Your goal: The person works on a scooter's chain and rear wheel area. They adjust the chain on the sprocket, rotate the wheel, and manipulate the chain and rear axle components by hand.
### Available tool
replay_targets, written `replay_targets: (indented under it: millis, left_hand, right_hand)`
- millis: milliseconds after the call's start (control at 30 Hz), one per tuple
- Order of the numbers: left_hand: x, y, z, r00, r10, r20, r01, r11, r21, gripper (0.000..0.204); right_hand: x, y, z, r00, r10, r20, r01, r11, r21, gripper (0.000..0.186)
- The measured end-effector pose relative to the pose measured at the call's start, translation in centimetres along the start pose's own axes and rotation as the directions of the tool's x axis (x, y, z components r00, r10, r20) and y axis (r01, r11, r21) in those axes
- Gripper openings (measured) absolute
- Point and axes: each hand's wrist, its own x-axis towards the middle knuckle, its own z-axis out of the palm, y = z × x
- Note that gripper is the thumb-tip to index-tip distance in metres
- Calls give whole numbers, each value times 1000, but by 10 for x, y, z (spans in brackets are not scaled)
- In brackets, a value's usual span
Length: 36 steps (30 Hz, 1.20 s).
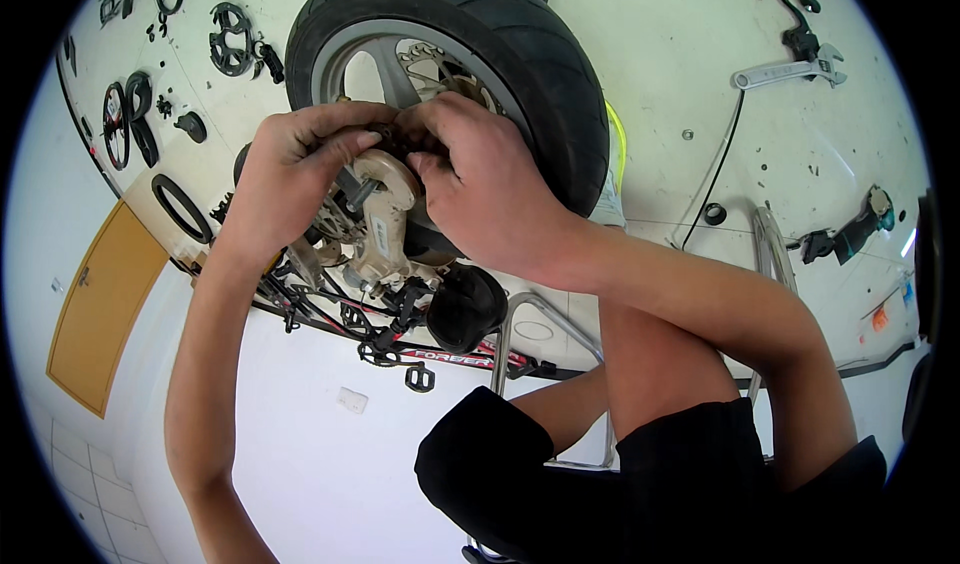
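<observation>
A wheel with a wide black tyre [565, 114] and a grey spoked rim [345, 39] stands before me. At its hub sits a dirty beige metal part [380, 239] with a rounded top end. My left hand [285, 174] is closed in a pinch just above that rounded end, thumb and fingers pressed together. My right hand [490, 184] meets it from the other side, its fingers curled and pinched as well. Between the fingertips is something small and dark that I cannot make out. A perforated brake disc [425, 62] shows behind the spokes.
An adjustable wrench [790, 72], a lever assembly [798, 36], a black cable [715, 174] and small parts lie on the pale floor at right. More black parts, including a ring [182, 209], lie at left. A bicycle pedal [420, 378] and metal stool legs [545, 309] are below.
</observation>
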Motion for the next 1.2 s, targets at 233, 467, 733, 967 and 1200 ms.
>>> replay_targets:
  millis: [233,467,733,967,1200]
  left_hand:
    - [-1,2,5,999,8,-48,-14,990,-142,15]
    - [8,6,-10,995,24,95,-27,999,31,12]
    - [11,-7,-11,991,97,93,-95,995,-25,12]
    - [14,0,-14,987,75,141,-66,995,-70,15]
    - [19,-3,-18,970,135,201,-135,991,-13,15]
  right_hand:
    - [-1,-3,0,996,73,44,-78,991,113,9]
    - [-2,-3,1,994,106,10,-107,994,19,11]
    - [-3,-3,5,997,69,-38,-69,998,-7,11]
    - [0,-4,3,991,133,-27,-133,991,3,12]
    - [-1,-3,5,985,168,-29,-166,985,54,11]
